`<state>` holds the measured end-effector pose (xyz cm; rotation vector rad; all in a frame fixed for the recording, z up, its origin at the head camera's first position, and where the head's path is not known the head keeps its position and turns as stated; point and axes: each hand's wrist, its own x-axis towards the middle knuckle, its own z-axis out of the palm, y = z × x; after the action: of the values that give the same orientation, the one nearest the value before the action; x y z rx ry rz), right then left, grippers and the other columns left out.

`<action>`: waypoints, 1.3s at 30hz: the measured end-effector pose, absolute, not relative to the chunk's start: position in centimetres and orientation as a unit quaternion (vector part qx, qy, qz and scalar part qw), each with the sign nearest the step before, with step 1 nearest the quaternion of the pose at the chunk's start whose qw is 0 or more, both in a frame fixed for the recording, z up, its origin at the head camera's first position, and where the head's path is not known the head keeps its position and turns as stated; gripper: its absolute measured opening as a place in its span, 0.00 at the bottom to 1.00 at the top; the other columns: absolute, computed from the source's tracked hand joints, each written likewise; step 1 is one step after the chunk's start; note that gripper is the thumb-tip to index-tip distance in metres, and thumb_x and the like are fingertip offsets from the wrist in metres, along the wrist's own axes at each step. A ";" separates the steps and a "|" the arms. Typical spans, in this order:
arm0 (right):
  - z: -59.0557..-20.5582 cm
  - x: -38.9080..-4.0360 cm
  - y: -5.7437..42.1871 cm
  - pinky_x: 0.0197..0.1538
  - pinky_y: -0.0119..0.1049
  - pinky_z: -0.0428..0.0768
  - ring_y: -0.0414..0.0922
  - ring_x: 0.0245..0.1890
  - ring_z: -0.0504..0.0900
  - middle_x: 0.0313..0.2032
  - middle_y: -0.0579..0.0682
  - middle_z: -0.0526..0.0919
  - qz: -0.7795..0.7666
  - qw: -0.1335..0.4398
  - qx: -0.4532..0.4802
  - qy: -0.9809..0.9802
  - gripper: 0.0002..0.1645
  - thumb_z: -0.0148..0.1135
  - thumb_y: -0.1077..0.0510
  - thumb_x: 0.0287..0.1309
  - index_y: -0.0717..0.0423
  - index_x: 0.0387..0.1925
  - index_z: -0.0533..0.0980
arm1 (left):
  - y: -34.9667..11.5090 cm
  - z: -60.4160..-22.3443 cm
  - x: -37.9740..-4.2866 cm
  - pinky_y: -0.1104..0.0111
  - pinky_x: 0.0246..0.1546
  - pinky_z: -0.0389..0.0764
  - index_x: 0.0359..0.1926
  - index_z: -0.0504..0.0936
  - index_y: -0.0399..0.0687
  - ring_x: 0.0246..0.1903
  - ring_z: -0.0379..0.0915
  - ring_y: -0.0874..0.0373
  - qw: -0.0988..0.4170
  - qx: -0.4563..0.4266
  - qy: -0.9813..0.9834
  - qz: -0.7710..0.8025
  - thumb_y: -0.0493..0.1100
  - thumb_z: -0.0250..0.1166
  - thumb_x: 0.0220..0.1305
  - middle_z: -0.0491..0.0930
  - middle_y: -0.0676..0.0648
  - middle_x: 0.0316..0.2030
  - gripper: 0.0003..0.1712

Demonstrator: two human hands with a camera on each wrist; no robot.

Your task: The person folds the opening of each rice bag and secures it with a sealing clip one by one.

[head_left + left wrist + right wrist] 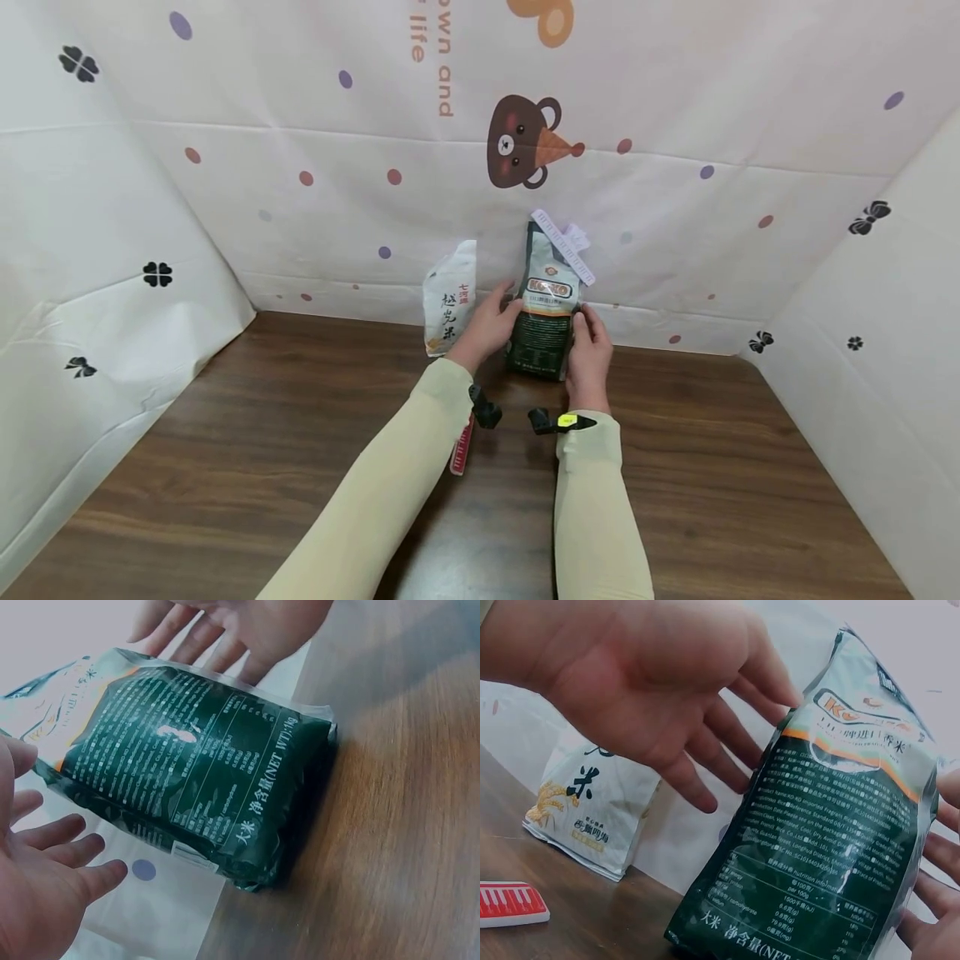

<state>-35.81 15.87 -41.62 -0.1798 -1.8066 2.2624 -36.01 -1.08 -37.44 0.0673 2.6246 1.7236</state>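
Note:
A dark green and silver rice bag (546, 321) stands on the table, leaning toward the back wall. A pale lilac bag clip (562, 247) lies diagonally across its top right corner. My left hand (491, 323) is at the bag's left side, fingers spread and fairly straight, thumb by its edge in the right wrist view. On the opposite side is my right hand (590, 354), with loosely spread fingers (201, 637) along the bag's edge. Left of my left hand stands a white rice bag (450, 300), its top slanted.
A red clip with white key-like marks (462, 448) lies on the brown wooden table (697, 467), partly hidden by my left sleeve. White printed sheeting covers the back wall (330, 217) and both side walls.

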 end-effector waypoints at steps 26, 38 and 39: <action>-36.8 -32.4 15.8 0.67 0.40 0.68 0.40 0.66 0.68 0.65 0.45 0.72 0.697 0.224 -0.032 -0.680 0.25 0.54 0.46 0.68 0.42 0.65 0.70 | -3.8 -36.0 -32.9 0.51 0.64 0.69 0.74 0.56 0.60 0.68 0.63 0.49 -0.028 0.053 0.835 0.546 0.55 0.46 0.75 0.66 0.46 0.68 0.30; -35.5 -31.1 14.3 0.69 0.42 0.67 0.43 0.69 0.66 0.67 0.47 0.70 0.671 0.211 0.013 -0.710 0.25 0.56 0.47 0.67 0.42 0.64 0.71 | -7.4 -35.4 -31.8 0.53 0.66 0.67 0.72 0.61 0.56 0.68 0.62 0.47 -0.065 0.032 0.822 0.565 0.53 0.47 0.75 0.67 0.44 0.68 0.27; -35.3 -31.2 14.0 0.69 0.42 0.67 0.43 0.69 0.66 0.66 0.48 0.71 0.668 0.212 0.020 -0.713 0.25 0.57 0.47 0.67 0.42 0.64 0.71 | -7.8 -35.2 -31.7 0.53 0.67 0.66 0.71 0.61 0.56 0.68 0.62 0.47 -0.070 0.028 0.820 0.567 0.53 0.47 0.75 0.67 0.44 0.67 0.27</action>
<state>-31.22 14.03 -35.30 0.0567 -1.9799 1.8545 -31.70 -7.77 -35.17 0.0922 2.6981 1.8643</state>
